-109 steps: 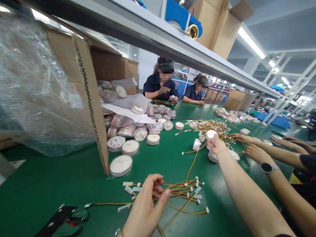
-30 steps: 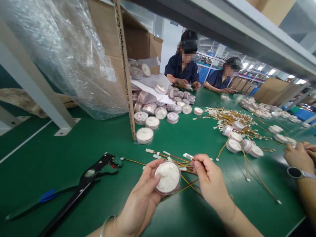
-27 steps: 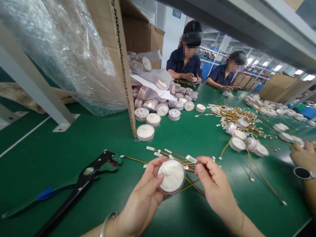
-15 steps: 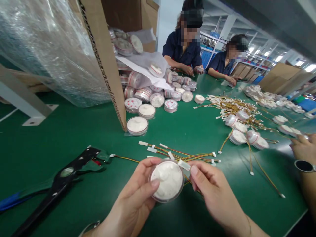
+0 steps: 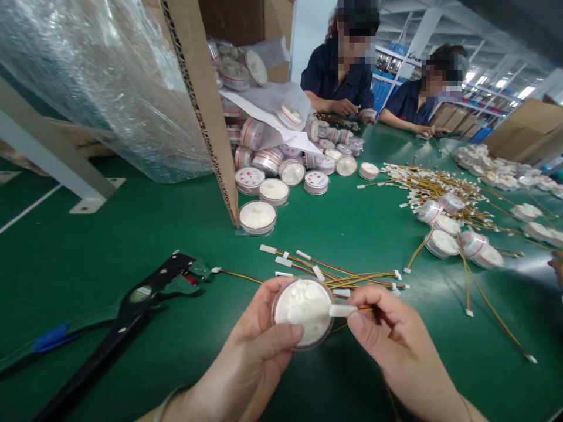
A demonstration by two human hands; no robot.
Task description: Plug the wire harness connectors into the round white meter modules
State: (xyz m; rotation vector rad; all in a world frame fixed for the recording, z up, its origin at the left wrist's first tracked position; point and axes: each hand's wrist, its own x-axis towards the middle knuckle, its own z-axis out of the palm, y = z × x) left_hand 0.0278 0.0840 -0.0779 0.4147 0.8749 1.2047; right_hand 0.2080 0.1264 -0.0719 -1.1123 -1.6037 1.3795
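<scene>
Your left hand grips the round white disc over the tabletop. Your right hand pinches a white connector at its three o'clock edge. Loose wires lie beyond at twelve, a black tool at nine.

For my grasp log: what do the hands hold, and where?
Left hand grips the round white clear-cased disc by its rim; right hand pinches a small white plastic wire connector by one end.

At the worktop's near edge, the disc sits in my left hand, the connector in my right hand against it. Wire leads lie just behind, the hand tool left, the cardboard box far left.
</scene>
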